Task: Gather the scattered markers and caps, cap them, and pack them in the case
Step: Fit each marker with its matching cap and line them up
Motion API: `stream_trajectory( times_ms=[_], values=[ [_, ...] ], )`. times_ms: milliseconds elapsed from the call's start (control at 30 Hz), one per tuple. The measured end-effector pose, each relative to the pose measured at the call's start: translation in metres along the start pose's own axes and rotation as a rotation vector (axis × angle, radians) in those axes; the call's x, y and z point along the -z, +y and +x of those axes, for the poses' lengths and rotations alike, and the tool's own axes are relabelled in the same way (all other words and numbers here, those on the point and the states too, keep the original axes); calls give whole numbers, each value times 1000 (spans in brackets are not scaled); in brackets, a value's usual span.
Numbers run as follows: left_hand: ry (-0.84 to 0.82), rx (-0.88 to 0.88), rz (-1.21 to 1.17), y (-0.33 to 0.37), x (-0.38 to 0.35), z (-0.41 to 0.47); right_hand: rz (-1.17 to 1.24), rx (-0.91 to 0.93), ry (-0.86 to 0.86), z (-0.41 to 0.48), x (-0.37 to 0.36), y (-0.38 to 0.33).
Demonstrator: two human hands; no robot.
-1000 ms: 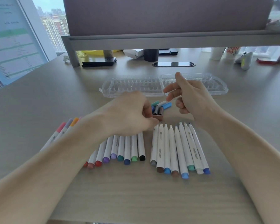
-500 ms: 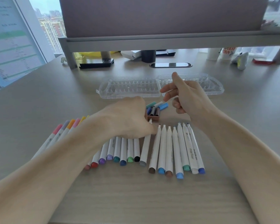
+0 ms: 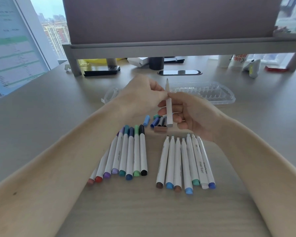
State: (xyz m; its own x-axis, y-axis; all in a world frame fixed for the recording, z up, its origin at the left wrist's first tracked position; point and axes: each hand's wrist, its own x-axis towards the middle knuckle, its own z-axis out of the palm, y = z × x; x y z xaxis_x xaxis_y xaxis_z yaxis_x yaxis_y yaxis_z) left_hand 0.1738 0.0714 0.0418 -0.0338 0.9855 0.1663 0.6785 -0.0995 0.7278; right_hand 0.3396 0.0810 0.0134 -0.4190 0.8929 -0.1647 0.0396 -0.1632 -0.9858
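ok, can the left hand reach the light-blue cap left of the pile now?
Probably yes: the light-blue cap lies uncovered just below the left hand, nothing between. But that hand pinches the marker the right hand also holds, so it must let go first.

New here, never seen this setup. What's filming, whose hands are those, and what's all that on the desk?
There is no machine here: these are a person's two bare hands, filmed by a wide-angle camera worn on the head, looking forward and down. The left hand and right hand both hold one white marker upright, its tip uncapped. On the desk lie a row of capped markers, a row of uncapped markers, a few loose caps and, behind the hands, the clear case.
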Motion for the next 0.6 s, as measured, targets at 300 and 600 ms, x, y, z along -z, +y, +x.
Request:
stream_trajectory(
  times_ms=[300,600],
  values=[
    [-200,1,514,-2,-10,-3,-54,15,246,4,3,3],
    [-259,18,686,5,-18,-2,-87,23,245,3,4,4]
  ],
)
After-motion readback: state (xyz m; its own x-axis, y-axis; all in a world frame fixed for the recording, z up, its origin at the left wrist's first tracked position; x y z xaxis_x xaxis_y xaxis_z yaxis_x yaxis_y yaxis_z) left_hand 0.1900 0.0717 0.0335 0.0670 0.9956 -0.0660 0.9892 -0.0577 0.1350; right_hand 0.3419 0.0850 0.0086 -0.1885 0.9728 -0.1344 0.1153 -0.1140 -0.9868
